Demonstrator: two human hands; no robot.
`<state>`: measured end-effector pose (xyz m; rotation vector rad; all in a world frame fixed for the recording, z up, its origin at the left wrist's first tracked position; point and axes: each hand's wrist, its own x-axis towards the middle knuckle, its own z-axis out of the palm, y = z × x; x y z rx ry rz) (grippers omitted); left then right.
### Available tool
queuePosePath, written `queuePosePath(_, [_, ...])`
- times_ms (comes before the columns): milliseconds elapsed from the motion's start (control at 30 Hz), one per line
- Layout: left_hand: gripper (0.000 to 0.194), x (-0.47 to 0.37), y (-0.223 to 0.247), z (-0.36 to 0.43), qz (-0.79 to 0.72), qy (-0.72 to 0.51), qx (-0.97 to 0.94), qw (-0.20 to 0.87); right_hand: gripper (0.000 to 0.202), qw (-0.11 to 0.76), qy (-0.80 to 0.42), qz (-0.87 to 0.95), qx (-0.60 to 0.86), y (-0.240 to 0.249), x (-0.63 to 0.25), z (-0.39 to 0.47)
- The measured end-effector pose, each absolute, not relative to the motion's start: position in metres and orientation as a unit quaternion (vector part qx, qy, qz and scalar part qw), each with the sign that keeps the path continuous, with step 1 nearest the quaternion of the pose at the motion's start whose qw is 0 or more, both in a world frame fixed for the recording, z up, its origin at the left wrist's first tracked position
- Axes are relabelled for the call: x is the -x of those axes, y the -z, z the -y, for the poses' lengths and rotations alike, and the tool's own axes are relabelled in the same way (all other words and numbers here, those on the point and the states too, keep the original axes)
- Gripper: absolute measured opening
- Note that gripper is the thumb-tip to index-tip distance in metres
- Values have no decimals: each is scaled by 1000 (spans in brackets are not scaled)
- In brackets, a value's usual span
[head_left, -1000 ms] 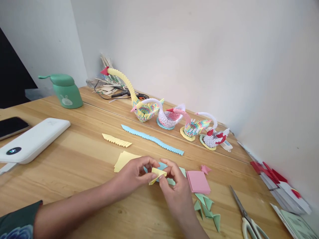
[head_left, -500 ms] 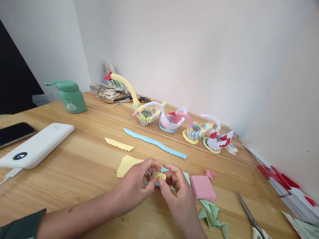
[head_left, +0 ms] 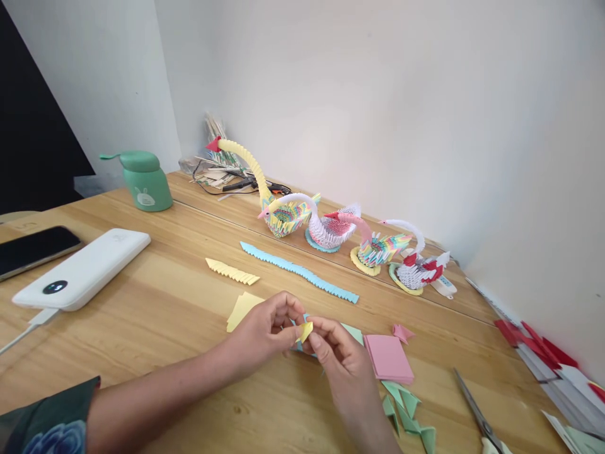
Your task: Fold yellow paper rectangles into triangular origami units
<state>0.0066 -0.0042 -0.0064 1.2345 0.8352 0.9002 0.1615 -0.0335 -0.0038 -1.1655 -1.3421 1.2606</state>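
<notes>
A small folded piece of yellow paper (head_left: 306, 331) is pinched between my two hands, above the table. My left hand (head_left: 269, 325) grips its left side between thumb and fingers. Thumb and fingertips of my right hand (head_left: 343, 353) close on its right side. Behind and below the hands lies blue paper (head_left: 309, 348), mostly covered. A stack of yellow paper (head_left: 241, 309) shows beside my left hand, and a pink stack (head_left: 388, 359) sits to the right of my right hand. Several folded green paper triangles (head_left: 401, 403) lie just in front of the pink stack.
A blue interlocked paper strip (head_left: 297, 271) and a shorter yellow one (head_left: 231, 271) lie farther back. Behind them stand several paper swans (head_left: 331, 230). Scissors (head_left: 477, 407) lie at right. A white power bank (head_left: 89, 265), a phone (head_left: 35, 252) and a green bottle (head_left: 146, 183) occupy the left.
The yellow paper is turned and looks more compact, now a small pointed shape between the fingertips. The view has shifted slightly, so the table's things appear farther right.
</notes>
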Motion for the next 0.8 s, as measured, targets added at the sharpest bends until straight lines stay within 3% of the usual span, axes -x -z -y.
queuePosePath(233, [18,-8,7,7,-369,-398,-557,629,13,503,-495,514,487,4,-156,33])
queuePosePath(567, [7,-7,0,17,-450,-376,-681,439,19,472,-507,516,504,6,-160,32])
queuePosePath(800, [11,-6,4,21,-450,-338,-774,290,24,422,-417,595,542,3,-158,35])
